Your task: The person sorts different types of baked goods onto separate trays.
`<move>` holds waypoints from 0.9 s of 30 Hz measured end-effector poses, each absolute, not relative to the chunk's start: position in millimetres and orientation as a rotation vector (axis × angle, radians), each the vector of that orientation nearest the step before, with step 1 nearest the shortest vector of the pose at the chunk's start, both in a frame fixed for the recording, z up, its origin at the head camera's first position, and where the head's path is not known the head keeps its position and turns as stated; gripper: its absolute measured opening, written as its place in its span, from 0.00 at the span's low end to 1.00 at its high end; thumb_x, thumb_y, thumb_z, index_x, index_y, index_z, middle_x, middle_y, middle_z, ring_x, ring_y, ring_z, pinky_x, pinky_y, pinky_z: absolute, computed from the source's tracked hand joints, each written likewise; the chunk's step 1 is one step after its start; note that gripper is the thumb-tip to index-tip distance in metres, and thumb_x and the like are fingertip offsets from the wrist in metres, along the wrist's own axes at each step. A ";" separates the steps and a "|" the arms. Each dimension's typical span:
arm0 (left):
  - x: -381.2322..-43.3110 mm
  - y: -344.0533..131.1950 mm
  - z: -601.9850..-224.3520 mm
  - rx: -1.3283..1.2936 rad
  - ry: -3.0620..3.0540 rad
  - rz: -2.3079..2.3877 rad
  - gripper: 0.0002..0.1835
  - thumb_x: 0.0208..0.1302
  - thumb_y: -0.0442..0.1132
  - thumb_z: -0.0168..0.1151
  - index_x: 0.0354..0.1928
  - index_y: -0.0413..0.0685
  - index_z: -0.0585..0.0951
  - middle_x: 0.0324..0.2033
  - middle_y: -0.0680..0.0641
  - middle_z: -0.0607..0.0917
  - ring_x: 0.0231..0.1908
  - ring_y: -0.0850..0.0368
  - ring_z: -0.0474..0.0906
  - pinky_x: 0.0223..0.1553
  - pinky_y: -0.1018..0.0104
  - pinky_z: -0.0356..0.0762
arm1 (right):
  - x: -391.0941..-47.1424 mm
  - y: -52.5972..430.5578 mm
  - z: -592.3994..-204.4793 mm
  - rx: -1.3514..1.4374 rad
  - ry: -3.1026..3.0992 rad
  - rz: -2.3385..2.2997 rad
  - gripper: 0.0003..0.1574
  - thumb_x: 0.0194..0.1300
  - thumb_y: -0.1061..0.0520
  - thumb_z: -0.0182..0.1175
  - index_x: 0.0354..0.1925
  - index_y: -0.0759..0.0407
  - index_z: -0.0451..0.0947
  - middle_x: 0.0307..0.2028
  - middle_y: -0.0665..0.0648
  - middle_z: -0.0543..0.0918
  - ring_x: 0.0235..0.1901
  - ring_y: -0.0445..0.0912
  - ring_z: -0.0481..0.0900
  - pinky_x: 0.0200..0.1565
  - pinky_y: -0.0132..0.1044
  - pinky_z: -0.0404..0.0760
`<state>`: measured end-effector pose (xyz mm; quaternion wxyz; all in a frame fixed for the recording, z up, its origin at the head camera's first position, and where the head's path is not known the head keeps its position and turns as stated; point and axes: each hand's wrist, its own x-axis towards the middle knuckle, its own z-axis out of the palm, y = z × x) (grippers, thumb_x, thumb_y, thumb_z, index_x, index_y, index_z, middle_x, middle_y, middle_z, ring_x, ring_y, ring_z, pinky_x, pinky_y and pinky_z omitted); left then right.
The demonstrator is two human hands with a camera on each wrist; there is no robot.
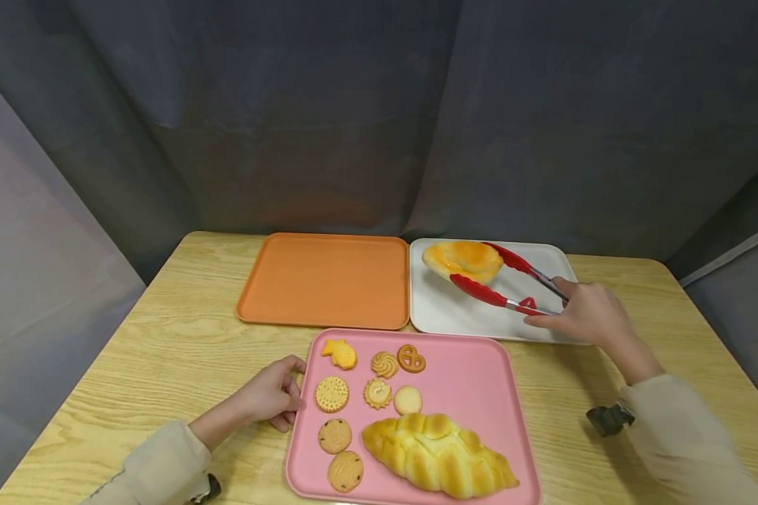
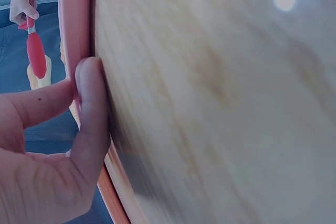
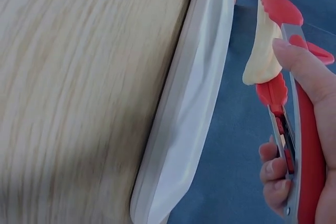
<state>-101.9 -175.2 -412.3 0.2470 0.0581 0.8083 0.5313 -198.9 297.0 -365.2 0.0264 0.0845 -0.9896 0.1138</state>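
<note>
My right hand (image 1: 590, 313) grips red-and-metal tongs (image 1: 480, 291) by their handles. Between the tongs' red tips is an oval golden bread (image 1: 457, 258), over the white tray (image 1: 432, 312). In the right wrist view this bread (image 3: 262, 51) shows above the tray's level, clasped edge-on by the tips. At the pink tray (image 1: 467, 365), my left hand (image 1: 268, 394) pinches the left rim between thumb and finger. A large braided bread (image 1: 439, 456) lies across the near part of the pink tray.
Several biscuits, among them a fish-shaped one (image 1: 340, 354) and a pretzel (image 1: 411, 358), lie on the pink tray's left and middle. An orange tray (image 1: 328, 280) sits beside the white one at the back of the wooden table (image 1: 164, 337). Dark curtains (image 1: 303, 126) hang behind.
</note>
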 end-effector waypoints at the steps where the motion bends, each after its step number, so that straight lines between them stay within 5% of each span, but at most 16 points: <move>1: -102.1 -175.2 -412.3 0.157 2.205 1.446 0.23 0.54 0.22 0.56 0.53 0.32 0.63 0.20 0.43 0.75 0.15 0.55 0.75 0.13 0.60 0.77 | -200.0 296.0 -366.0 0.260 -3.056 0.349 0.58 0.40 0.33 0.68 0.55 0.75 0.67 0.11 0.52 0.60 0.15 0.46 0.57 0.17 0.35 0.56; 27: -103.1 -175.5 -414.0 0.150 2.205 1.449 0.22 0.54 0.22 0.56 0.52 0.32 0.63 0.20 0.43 0.75 0.15 0.56 0.75 0.13 0.61 0.77 | -229.0 272.2 -376.3 0.091 -3.157 0.379 0.55 0.41 0.30 0.66 0.51 0.73 0.70 0.12 0.53 0.62 0.19 0.49 0.65 0.18 0.36 0.63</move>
